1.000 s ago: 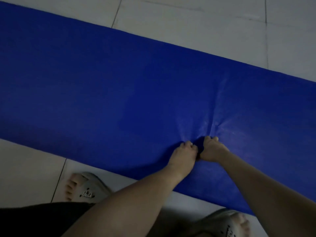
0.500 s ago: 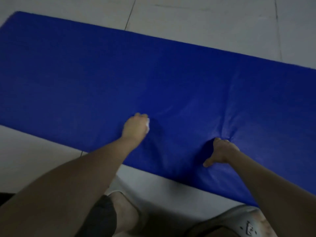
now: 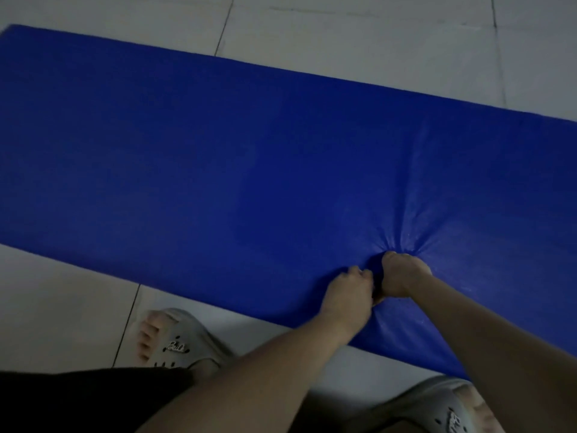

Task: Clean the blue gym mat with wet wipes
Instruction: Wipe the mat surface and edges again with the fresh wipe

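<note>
The blue gym mat (image 3: 218,157) lies flat across the tiled floor, running from the far left to the right edge. Both hands sit close together near its front edge. My left hand (image 3: 349,292) has curled fingers pressed down on the mat. The wet wipe is hidden beneath it. My right hand (image 3: 402,275) is a fist with curled fingers dug into the soft mat. Creases fan out from it over the mat's surface.
Pale floor tiles (image 3: 359,42) surround the mat. My two feet in grey clogs stand in front of the mat, the left foot (image 3: 175,342) and the right foot (image 3: 449,407). Dark shorts (image 3: 78,398) fill the lower left.
My left hand swept left across the mat with a white wipe showing under it, then came back right beside my right hand. The right hand stayed pressed in place.
</note>
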A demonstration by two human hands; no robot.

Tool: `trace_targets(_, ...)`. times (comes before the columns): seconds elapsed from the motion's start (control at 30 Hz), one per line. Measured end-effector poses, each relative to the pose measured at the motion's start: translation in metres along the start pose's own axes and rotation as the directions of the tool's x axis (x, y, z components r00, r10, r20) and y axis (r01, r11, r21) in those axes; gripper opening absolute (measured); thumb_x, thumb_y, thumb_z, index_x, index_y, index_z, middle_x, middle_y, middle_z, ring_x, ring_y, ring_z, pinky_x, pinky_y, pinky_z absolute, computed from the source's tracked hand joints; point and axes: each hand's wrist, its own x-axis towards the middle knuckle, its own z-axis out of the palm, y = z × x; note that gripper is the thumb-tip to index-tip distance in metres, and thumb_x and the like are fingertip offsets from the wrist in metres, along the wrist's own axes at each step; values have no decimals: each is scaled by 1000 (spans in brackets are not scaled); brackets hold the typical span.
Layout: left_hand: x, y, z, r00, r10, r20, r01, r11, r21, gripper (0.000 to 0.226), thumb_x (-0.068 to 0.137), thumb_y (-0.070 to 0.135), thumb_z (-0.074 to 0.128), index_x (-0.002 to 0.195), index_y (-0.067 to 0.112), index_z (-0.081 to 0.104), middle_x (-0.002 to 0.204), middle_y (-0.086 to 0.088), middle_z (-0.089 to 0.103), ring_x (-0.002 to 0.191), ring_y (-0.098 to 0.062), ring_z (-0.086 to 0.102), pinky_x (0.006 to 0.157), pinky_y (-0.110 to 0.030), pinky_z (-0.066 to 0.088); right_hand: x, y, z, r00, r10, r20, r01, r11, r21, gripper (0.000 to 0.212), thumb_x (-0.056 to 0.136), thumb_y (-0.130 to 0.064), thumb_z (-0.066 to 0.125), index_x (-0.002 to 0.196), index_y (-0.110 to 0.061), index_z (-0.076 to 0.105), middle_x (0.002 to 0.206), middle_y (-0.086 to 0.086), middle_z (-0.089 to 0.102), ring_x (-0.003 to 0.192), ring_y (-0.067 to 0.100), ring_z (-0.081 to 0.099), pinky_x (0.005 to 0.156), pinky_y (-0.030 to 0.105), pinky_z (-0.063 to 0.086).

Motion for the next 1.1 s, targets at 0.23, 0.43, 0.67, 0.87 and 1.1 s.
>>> trace_targets(0.23,4,-83,-32,990,-5,-139,44,960,277,24,102,23,42,118,11,57,114,-14,59,95,-33,65,74,-43,53,-3,4,-4,999,-37,15,37,999,-4,100,50,-71,87,124,-17,47,126,1,58,116,24,57,96,38,52)
trace_targets(0.43,-22,-189,-87,875,-411,-257,455,880,139,11,96,11,43,97,10,55,103,-16,61,74,-35,58,62,-39,46,-7,5,-5,999,-50,3,50,999,15,101,52,-72,86,127,-17,46,125,0,57,115,22,57,97,38,51)
trace_targets(0.67,-18,-140,-65,868,-419,-267,418,906,-66,18,101,21,48,98,8,61,101,-14,67,86,-33,65,72,-40,51,-3,6,-3,999,-46,0,46,999,3,103,51,-72,86,128,-17,46,127,1,57,116,23,56,97,39,51)
trace_targets(0.87,-19,-29,-8,987,-142,-78,129,980,-152,17,100,15,45,102,17,61,109,-10,63,95,-30,65,80,-39,50,-21,11,14,999,0,-53,9,985,173,116,58,-63,88,142,-11,27,138,15,38,126,36,50,100,44,49)
trace_targets(1.1,-18,-46,-9,989,140,-56,-123,963,239,8,99,22,56,99,15,60,96,-9,60,76,-27,65,59,-36,48,-34,2,40,1000,-27,8,26,990,141,127,55,-61,90,144,-11,15,139,17,35,125,36,51,96,42,49)
